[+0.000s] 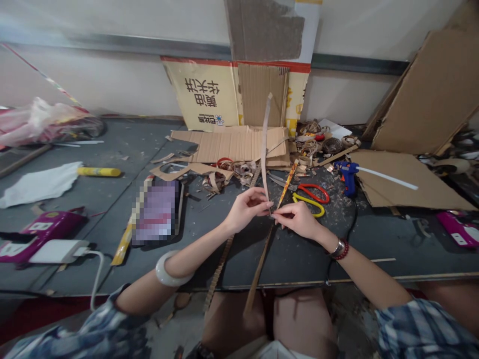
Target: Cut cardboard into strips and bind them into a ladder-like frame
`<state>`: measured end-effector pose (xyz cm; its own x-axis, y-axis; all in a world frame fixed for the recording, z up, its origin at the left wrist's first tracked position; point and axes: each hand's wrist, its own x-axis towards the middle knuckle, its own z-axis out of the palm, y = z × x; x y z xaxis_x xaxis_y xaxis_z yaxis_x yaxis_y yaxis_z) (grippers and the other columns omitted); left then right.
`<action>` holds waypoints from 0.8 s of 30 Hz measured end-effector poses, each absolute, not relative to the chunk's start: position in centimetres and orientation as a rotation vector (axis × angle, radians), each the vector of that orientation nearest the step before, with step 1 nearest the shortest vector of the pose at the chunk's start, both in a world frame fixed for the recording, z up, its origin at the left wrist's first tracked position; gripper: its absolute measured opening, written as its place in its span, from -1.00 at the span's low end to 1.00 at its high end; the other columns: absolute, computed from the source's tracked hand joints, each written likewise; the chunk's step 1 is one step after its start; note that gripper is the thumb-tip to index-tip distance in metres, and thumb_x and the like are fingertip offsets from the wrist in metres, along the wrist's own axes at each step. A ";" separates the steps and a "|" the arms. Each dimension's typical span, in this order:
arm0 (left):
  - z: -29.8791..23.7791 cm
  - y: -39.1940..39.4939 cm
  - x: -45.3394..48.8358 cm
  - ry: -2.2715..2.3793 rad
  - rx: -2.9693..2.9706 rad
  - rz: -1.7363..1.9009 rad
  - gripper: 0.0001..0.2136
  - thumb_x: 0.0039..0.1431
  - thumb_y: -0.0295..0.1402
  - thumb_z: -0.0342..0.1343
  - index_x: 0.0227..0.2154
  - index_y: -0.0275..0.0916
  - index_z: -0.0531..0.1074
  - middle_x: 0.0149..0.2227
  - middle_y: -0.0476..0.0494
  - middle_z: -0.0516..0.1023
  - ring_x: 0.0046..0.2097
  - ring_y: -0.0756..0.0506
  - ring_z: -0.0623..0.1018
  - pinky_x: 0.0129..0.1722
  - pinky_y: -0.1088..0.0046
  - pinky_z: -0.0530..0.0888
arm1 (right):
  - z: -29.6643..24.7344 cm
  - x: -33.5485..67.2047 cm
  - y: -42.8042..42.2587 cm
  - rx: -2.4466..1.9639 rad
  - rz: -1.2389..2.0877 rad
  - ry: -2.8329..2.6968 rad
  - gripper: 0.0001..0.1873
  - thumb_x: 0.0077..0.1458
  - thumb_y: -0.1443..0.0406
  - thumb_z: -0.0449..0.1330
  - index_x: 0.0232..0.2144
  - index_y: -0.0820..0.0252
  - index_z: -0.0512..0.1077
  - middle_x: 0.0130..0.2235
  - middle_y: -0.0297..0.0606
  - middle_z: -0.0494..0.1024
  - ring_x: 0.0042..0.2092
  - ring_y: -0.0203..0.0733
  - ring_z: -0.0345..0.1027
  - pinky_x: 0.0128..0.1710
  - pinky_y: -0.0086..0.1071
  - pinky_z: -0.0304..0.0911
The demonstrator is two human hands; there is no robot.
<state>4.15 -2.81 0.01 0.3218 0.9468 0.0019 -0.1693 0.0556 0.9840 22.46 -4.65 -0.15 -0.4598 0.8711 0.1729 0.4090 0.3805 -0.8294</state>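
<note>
Blue hot glue gun (347, 177) (long stick in it) beside a cardboard sheet (407, 179)

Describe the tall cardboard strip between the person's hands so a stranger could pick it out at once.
Start at the dark workbench below the yellow printed carton. Near its front edge, the left hand and right hand meet. The narrow cardboard strip rises from between them, standing high in the air while the cardboard scraps around it lie flat.

Long narrow cardboard strip (265, 149), nearly upright

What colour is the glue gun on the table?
The glue gun is blue, seen best in the head view.
</note>
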 end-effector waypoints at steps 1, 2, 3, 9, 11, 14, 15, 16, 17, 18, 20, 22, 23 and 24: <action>0.0 -2.8 4.2 0.854 1.196 1.028 -0.65 -0.15 -0.35 0.28 -0.27 -0.27 0.34 -0.41 0.02 0.44 -0.40 0.05 0.49 -0.40 0.52 0.53 | -0.2 22.4 -4.7 -1.098 0.960 -2.036 -0.71 0.09 0.19 0.09 -0.48 0.25 0.51 -0.50 -0.27 0.54 -0.57 -0.36 0.31 -0.53 -0.50 0.20; 0.0 -2.8 4.2 0.853 1.196 1.030 -0.65 -0.15 -0.34 0.28 -0.26 -0.26 0.34 -0.41 0.02 0.44 -0.40 0.05 0.49 -0.40 0.52 0.53 | -0.2 22.4 -4.8 -1.099 0.946 -2.038 -0.71 0.09 0.20 0.09 -0.48 0.25 0.51 -0.50 -0.27 0.54 -0.57 -0.36 0.31 -0.53 -0.49 0.20; 0.0 -2.8 4.2 0.852 1.196 1.031 -0.65 -0.15 -0.34 0.28 -0.26 -0.26 0.34 -0.41 0.02 0.44 -0.40 0.04 0.49 -0.40 0.51 0.53 | -0.2 22.4 -4.8 -1.101 0.935 -2.038 -0.72 0.09 0.21 0.08 -0.48 0.25 0.51 -0.50 -0.27 0.54 -0.58 -0.36 0.30 -0.53 -0.49 0.20; 0.1 -2.8 4.2 0.884 1.202 1.022 -0.64 -0.14 -0.32 0.27 -0.26 -0.26 0.33 -0.41 0.01 0.44 -0.39 0.03 0.49 -0.36 0.45 0.54 | -0.1 22.3 -4.9 -1.116 0.861 -2.045 -0.74 0.10 0.25 0.08 -0.48 0.24 0.51 -0.51 -0.27 0.54 -0.58 -0.36 0.29 -0.54 -0.50 0.18; 0.1 -2.8 4.2 0.890 1.200 1.021 -0.64 -0.15 -0.32 0.27 -0.26 -0.26 0.33 -0.41 0.02 0.44 -0.39 0.03 0.49 -0.36 0.44 0.54 | -0.1 22.2 -4.9 -1.118 0.836 -2.051 -0.75 0.09 0.26 0.08 -0.48 0.24 0.51 -0.51 -0.27 0.54 -0.57 -0.36 0.29 -0.53 -0.50 0.18; 0.1 -2.7 4.1 0.887 1.193 1.024 -0.65 -0.15 -0.31 0.27 -0.26 -0.24 0.33 -0.42 0.04 0.44 -0.39 0.03 0.50 -0.36 0.45 0.53 | -0.1 22.3 -4.8 -1.123 0.824 -2.050 -0.75 0.09 0.26 0.08 -0.46 0.23 0.52 -0.50 -0.27 0.54 -0.57 -0.36 0.30 -0.53 -0.49 0.18; 0.0 -2.7 4.1 0.885 1.192 1.024 -0.65 -0.15 -0.31 0.27 -0.26 -0.24 0.33 -0.42 0.04 0.44 -0.39 0.03 0.50 -0.37 0.46 0.53 | -0.1 22.3 -4.8 -1.127 0.826 -2.049 -0.76 0.09 0.26 0.09 -0.45 0.23 0.52 -0.49 -0.28 0.54 -0.57 -0.35 0.30 -0.53 -0.49 0.18; 0.0 -2.7 4.1 0.882 1.194 1.024 -0.65 -0.15 -0.31 0.27 -0.26 -0.25 0.33 -0.42 0.03 0.44 -0.39 0.03 0.50 -0.37 0.46 0.53 | -0.2 22.3 -4.8 -1.133 0.831 -2.046 -0.76 0.08 0.25 0.09 -0.44 0.23 0.53 -0.49 -0.27 0.54 -0.57 -0.35 0.31 -0.53 -0.48 0.18; 0.0 -2.7 4.1 0.879 1.196 1.026 -0.65 -0.14 -0.32 0.27 -0.26 -0.25 0.33 -0.41 0.03 0.44 -0.39 0.03 0.50 -0.37 0.46 0.53 | -0.2 22.3 -4.7 -1.141 0.839 -2.042 -0.76 0.08 0.24 0.10 -0.42 0.24 0.53 -0.49 -0.27 0.55 -0.57 -0.34 0.31 -0.53 -0.48 0.18; 0.0 -2.7 4.1 0.877 1.199 1.029 -0.65 -0.14 -0.32 0.27 -0.26 -0.25 0.33 -0.41 0.02 0.44 -0.39 0.02 0.50 -0.37 0.47 0.53 | -0.3 22.4 -4.7 -1.149 0.850 -2.041 -0.76 0.08 0.24 0.10 -0.40 0.24 0.53 -0.49 -0.28 0.55 -0.57 -0.34 0.32 -0.53 -0.48 0.18; 0.0 -2.7 4.1 0.870 1.201 1.033 -0.65 -0.13 -0.32 0.26 -0.24 -0.25 0.33 -0.40 0.01 0.44 -0.38 0.02 0.50 -0.36 0.46 0.54 | -0.5 22.4 -4.6 -1.147 0.890 -2.054 -0.77 0.06 0.23 0.12 -0.38 0.23 0.53 -0.49 -0.28 0.55 -0.57 -0.33 0.32 -0.54 -0.47 0.18; 0.1 -2.7 4.1 0.859 1.196 1.029 -0.65 -0.12 -0.32 0.26 -0.23 -0.25 0.33 -0.40 0.01 0.44 -0.37 0.02 0.50 -0.35 0.46 0.54 | -0.6 22.3 -4.6 -1.127 0.953 -2.076 -0.76 0.07 0.22 0.11 -0.42 0.24 0.52 -0.52 -0.29 0.54 -0.58 -0.33 0.32 -0.54 -0.48 0.19; 0.1 -2.7 4.1 0.851 1.194 1.026 -0.65 -0.11 -0.33 0.26 -0.23 -0.24 0.33 -0.39 0.02 0.44 -0.37 0.02 0.50 -0.35 0.47 0.54 | -0.6 22.3 -4.6 -1.116 0.990 -2.076 -0.74 0.08 0.22 0.09 -0.44 0.24 0.52 -0.54 -0.29 0.53 -0.58 -0.34 0.32 -0.55 -0.48 0.19; 0.1 -2.7 4.1 0.843 1.192 1.026 -0.65 -0.11 -0.34 0.26 -0.23 -0.24 0.33 -0.39 0.02 0.44 -0.37 0.03 0.50 -0.35 0.47 0.54 | -0.7 22.3 -4.6 -1.109 1.027 -2.062 -0.73 0.09 0.22 0.08 -0.46 0.25 0.51 -0.54 -0.29 0.53 -0.59 -0.34 0.32 -0.55 -0.48 0.20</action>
